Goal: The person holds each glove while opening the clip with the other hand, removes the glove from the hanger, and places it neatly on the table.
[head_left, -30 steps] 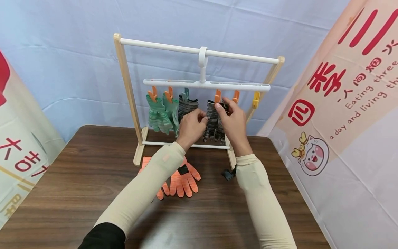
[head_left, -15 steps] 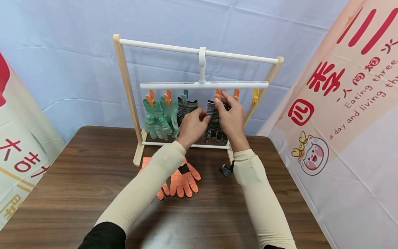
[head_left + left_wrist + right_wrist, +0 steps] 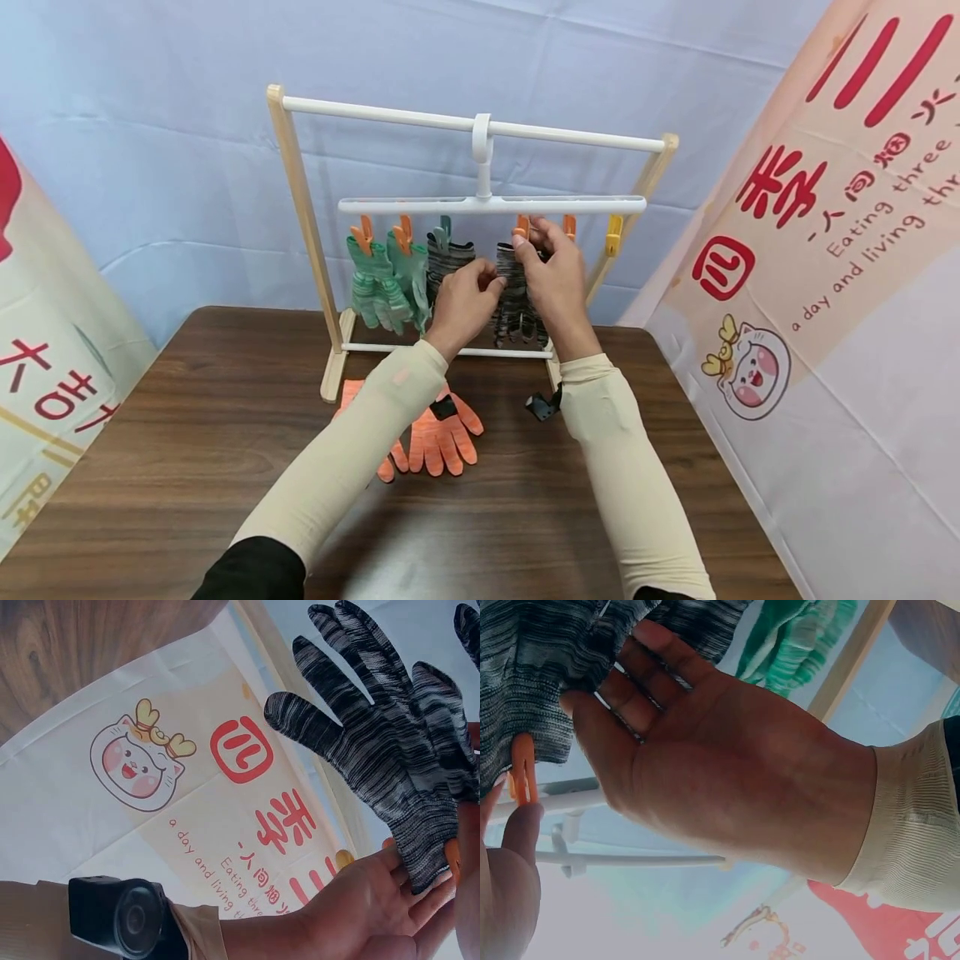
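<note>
My left hand (image 3: 467, 304) pinches the edge of a black-and-grey striped knit glove (image 3: 513, 293) that hangs from the white hanger bar (image 3: 420, 205). In the right wrist view, its thumb lies on the glove's ribbed cuff (image 3: 544, 727). My right hand (image 3: 555, 279) squeezes an orange clothespin (image 3: 522, 225) at the top of that cuff; in the right wrist view, thumb and finger meet on the clothespin (image 3: 525, 769). The left wrist view shows the glove (image 3: 390, 735) with its fingers spread, beside the right palm (image 3: 360, 900). A matching glove (image 3: 447, 257) hangs left, partly behind my left hand.
Two green gloves (image 3: 375, 283) hang on orange clothespins at the left. A yellow clothespin (image 3: 614, 236) is at the bar's right end. The wooden rack (image 3: 300, 183) stands on the brown table (image 3: 187, 433). Orange gloves (image 3: 442, 437) lie under my left forearm.
My right hand has shifted slightly up and left, from the cuff's upper edge to the orange clothespin. The hanger bar has swung a little left. My left hand stays nearly still.
</note>
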A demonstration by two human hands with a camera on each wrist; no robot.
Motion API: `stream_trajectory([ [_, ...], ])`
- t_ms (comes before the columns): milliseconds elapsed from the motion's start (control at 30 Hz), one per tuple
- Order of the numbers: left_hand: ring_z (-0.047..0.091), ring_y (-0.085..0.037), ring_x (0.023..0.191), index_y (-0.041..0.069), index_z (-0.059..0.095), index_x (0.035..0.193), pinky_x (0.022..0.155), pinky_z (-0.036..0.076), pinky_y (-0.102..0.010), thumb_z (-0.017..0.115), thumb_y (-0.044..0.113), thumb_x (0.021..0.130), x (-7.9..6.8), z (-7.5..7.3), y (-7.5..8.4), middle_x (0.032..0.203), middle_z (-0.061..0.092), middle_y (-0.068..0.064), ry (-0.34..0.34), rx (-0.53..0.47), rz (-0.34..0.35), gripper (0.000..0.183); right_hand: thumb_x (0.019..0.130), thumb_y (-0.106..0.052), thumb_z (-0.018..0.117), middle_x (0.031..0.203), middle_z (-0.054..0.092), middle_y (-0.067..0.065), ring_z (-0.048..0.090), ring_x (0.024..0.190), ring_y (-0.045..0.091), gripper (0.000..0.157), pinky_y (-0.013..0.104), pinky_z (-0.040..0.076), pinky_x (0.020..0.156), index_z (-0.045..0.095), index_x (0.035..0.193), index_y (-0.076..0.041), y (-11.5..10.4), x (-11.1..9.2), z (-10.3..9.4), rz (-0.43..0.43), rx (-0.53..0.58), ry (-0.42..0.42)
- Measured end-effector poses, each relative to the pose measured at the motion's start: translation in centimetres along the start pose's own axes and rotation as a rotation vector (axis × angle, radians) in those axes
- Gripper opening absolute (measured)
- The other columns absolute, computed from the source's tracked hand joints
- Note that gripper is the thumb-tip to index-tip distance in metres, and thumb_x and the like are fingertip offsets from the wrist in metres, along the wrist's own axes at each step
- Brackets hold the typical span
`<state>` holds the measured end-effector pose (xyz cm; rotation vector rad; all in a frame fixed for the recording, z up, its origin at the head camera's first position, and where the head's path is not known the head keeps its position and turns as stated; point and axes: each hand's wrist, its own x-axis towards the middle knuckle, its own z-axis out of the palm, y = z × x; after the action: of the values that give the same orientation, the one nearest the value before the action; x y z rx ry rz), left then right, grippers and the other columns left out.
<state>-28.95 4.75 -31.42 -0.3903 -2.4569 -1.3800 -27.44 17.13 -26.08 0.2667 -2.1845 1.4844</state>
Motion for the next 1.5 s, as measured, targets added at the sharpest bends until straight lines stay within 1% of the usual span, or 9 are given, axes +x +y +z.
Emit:
stream_trajectory([
  [100, 0.054, -0.008, 0.069, 0.019, 0.059, 0.099, 0.061, 0.044, -0.03, 0.055, 0.033, 0.092, 0.0, 0.0, -0.1, 0.082, 0.059, 0.008, 0.001, -0.005, 0.001, 0.016, 0.091, -0.03, 0.057, 0.105, 0.062, 0.0, 0.058, 0.088, 0.01, 0.042, 0.026, 0.045, 0.076, 0.05, 0.131, -0.016, 0.1, -0.1, 0.1, -0.022, 0.001, -0.011],
  [200, 0.054, -0.008, 0.07, 0.019, 0.059, 0.101, 0.062, 0.044, -0.03, 0.055, 0.033, 0.092, 0.0, -0.1, -0.1, 0.083, 0.059, 0.008, -0.002, -0.013, 0.002, 0.017, 0.09, -0.032, 0.058, 0.1, 0.062, 0.001, 0.057, 0.085, 0.011, 0.042, 0.027, 0.044, 0.073, 0.054, 0.128, -0.015, 0.2, 0.0, 0.2, -0.043, -0.002, -0.004],
  [500, 0.055, -0.009, 0.07, 0.016, 0.06, 0.106, 0.064, 0.045, -0.03, 0.056, 0.033, 0.091, 0.1, -0.2, 0.1, 0.084, 0.06, 0.006, 0.0, -0.038, -0.01, 0.023, 0.087, -0.039, 0.06, 0.105, 0.064, 0.0, 0.058, 0.09, 0.014, 0.04, 0.029, 0.045, 0.072, 0.061, 0.122, -0.018, -0.1, 0.1, 0.3, -0.044, -0.023, 0.019],
  [733, 0.054, -0.01, 0.064, 0.016, 0.059, 0.099, 0.059, 0.043, -0.03, 0.056, 0.032, 0.091, -0.2, -0.2, -0.1, 0.079, 0.059, 0.007, -0.017, -0.032, -0.009, 0.018, 0.087, -0.036, 0.061, 0.101, 0.066, -0.001, 0.058, 0.087, 0.011, 0.036, 0.028, 0.043, 0.067, 0.064, 0.118, -0.019, 0.0, 0.0, 0.2, -0.04, -0.009, 0.036],
  [867, 0.052, -0.012, 0.063, 0.016, 0.058, 0.096, 0.058, 0.041, -0.029, 0.056, 0.031, 0.092, -0.4, -0.2, -0.2, 0.077, 0.059, 0.005, -0.034, -0.035, -0.006, 0.016, 0.087, -0.036, 0.061, 0.099, 0.066, -0.001, 0.058, 0.081, 0.013, 0.034, 0.028, 0.042, 0.062, 0.065, 0.117, -0.02, 0.0, -0.1, 0.1, -0.042, 0.009, 0.038],
  [1067, 0.051, -0.015, 0.06, 0.016, 0.057, 0.093, 0.055, 0.039, -0.029, 0.056, 0.03, 0.092, -0.8, -0.2, -0.6, 0.075, 0.058, 0.003, -0.044, -0.037, -0.006, 0.014, 0.087, -0.037, 0.061, 0.101, 0.066, -0.001, 0.06, 0.08, 0.012, 0.033, 0.027, 0.042, 0.058, 0.064, 0.117, -0.023, 0.1, -0.2, 0.2, -0.04, -0.002, 0.039],
  [1167, 0.051, -0.015, 0.06, 0.016, 0.057, 0.092, 0.055, 0.039, -0.029, 0.056, 0.029, 0.092, -1.0, -0.2, -0.9, 0.076, 0.057, 0.003, -0.042, -0.041, -0.006, 0.013, 0.086, -0.037, 0.061, 0.102, 0.067, 0.0, 0.061, 0.085, 0.01, 0.032, 0.027, 0.044, 0.06, 0.064, 0.116, -0.024, 0.1, -0.2, 0.2, -0.034, -0.011, 0.048],
  [1300, 0.05, -0.014, 0.061, 0.017, 0.057, 0.093, 0.056, 0.039, -0.03, 0.056, 0.03, 0.092, -1.4, -0.1, -1.6, 0.076, 0.057, 0.004, -0.056, -0.048, -0.017, 0.012, 0.086, -0.037, 0.062, 0.106, 0.066, -0.001, 0.062, 0.092, 0.009, 0.033, 0.027, 0.048, 0.07, 0.065, 0.115, -0.022, 0.1, -0.2, 0.2, -0.017, 0.008, 0.058],
  [1500, 0.051, -0.015, 0.06, 0.016, 0.059, 0.093, 0.055, 0.04, -0.031, 0.057, 0.027, 0.091, -1.8, 0.2, -2.6, 0.075, 0.059, 0.004, -0.066, -0.07, -0.022, 0.011, 0.085, -0.039, 0.062, 0.102, 0.068, -0.003, 0.061, 0.091, 0.008, 0.033, 0.028, 0.045, 0.068, 0.065, 0.115, -0.026, -0.1, -0.4, 0.2, -0.002, -0.006, 0.069],
])
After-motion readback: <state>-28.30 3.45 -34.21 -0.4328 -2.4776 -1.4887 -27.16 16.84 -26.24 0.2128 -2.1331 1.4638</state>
